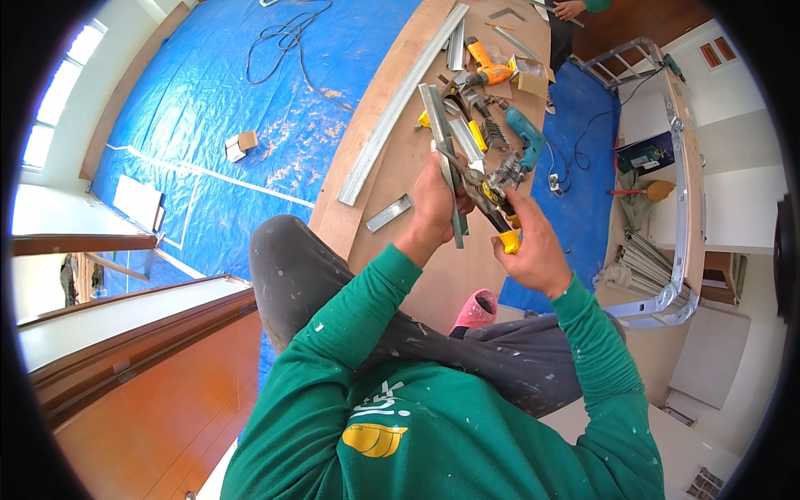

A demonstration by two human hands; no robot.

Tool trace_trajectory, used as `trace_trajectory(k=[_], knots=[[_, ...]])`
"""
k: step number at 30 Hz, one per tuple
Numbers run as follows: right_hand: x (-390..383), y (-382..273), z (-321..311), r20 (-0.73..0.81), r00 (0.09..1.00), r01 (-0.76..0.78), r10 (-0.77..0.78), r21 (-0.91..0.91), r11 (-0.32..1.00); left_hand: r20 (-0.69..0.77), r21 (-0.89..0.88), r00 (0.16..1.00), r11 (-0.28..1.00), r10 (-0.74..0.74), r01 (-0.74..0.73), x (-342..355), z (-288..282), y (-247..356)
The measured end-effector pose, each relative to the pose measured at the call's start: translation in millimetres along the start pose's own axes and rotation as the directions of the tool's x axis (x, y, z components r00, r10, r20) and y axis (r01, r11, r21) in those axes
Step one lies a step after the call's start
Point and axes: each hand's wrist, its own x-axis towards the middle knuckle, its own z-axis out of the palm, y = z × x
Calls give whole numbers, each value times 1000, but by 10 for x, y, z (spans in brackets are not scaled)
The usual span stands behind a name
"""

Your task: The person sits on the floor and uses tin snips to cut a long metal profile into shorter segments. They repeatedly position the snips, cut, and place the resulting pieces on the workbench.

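My left hand (432, 204) is closed around a narrow metal channel (435, 121), which stands tilted up in front of my knees. In my right hand (542, 250) is a pair of tin snips (498, 218) with black and yellow handles, its fingers wrapped on the grips. The snips' jaws lie against the channel just above my left hand; whether they bite into the metal cannot be made out. Beyond the snips lies a teal power drill (527, 137). A short offcut of metal channel (389, 214) rests on the board to the left of my left hand.
A long metal channel (404, 104) runs along the wooden board (354, 171). Farther back are an orange drill (487, 67) and a cardboard box (533, 82). Another person's hand (570, 9) shows at the top. Blue sheeting (192, 108) covers the floor; a ladder (687, 192) is at right.
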Motion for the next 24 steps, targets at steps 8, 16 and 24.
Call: trace_trajectory(k=[8,16,24], knots=[[-28,13,-32,-9,1000,-15,15,-57,998,11,52,1000,999,15,-15,56,-53,12],[-20,5,-197,-28,999,-35,32,-125,992,61,214,998,976,23,-36,104,-115,83],[-26,-22,-237,-50,999,-15,7,-164,986,30,288,992,949,126,-129,72,-58,42]])
